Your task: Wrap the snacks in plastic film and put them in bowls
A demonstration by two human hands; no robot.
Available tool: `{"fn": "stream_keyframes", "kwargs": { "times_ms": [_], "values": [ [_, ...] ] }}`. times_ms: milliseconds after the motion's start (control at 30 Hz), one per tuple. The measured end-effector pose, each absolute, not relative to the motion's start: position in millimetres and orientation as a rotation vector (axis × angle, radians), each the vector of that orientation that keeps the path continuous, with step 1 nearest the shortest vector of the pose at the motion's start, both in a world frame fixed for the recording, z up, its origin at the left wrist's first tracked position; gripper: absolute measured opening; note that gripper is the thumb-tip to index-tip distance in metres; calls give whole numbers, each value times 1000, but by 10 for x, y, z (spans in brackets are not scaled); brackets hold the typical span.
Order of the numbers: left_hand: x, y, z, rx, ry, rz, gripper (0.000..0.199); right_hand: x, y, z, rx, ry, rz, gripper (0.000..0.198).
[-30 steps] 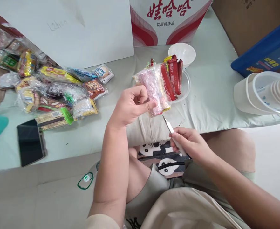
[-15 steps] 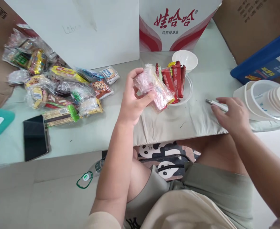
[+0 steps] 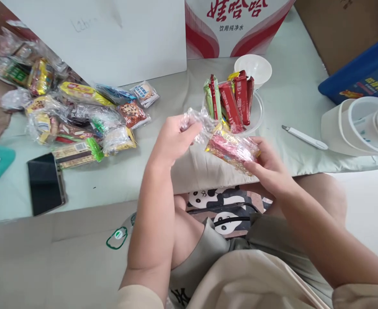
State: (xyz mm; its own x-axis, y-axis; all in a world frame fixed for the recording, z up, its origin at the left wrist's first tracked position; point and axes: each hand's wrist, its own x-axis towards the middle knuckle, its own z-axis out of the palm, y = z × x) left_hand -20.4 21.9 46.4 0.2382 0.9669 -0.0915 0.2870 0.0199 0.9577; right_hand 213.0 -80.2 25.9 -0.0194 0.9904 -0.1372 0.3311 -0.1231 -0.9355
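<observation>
A clear plastic-wrapped pack of red and yellow snacks [image 3: 229,148] is stretched between my two hands, above the table's front edge. My left hand [image 3: 176,136] pinches the crumpled clear end of its wrap. Around the pack's right end, the fingers and thumb of my right hand [image 3: 270,167] are closed. Just behind the pack, a clear round tub [image 3: 258,112] holds several red and green snack packets [image 3: 231,105] standing upright. To the right, a white utility knife [image 3: 304,137] lies on the table, apart from my hands.
Several wrapped snacks [image 3: 89,113] are heaped at the left, with a black phone [image 3: 46,184] in front. A white bowl [image 3: 255,71] stands behind the tub. White tubs and cups [image 3: 340,128] stand at the right. A white box [image 3: 127,43] and a red-and-white carton [image 3: 230,40] block the back.
My right hand has let go of the utility knife, which now lies on the table, and has taken hold of the snack pack. The pack has turned and come nearer to me.
</observation>
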Motion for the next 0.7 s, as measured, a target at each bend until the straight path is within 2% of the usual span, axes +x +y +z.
{"fn": "stream_keyframes", "kwargs": {
  "times_ms": [100,233,300,333,400,467,633,700],
  "values": [
    [-368,231,529,1526,1305,479,14,2284,-836,167,-1653,-1515,1124,38],
    [-441,239,552,1617,1345,-3,17,2390,-854,41,-1823,-1738,577,38],
    [-442,259,518,1698,1389,-39,17,2391,-853,23,-1782,-1805,376,33],
    [-437,270,495,1734,1414,-2,25,2374,-845,28,-1730,-1841,345,31],
    [-413,293,447,1777,1446,97,47,2301,-807,51,-1628,-1915,358,32],
    [-374,310,407,1800,1433,117,57,2197,-741,70,-1581,-1984,386,35],
    [-305,334,360,1896,1302,-42,32,2028,-614,63,-1716,-2014,498,51],
    [-321,340,357,1884,1287,-60,26,2047,-633,65,-1757,-1982,602,48]
  ]
}}
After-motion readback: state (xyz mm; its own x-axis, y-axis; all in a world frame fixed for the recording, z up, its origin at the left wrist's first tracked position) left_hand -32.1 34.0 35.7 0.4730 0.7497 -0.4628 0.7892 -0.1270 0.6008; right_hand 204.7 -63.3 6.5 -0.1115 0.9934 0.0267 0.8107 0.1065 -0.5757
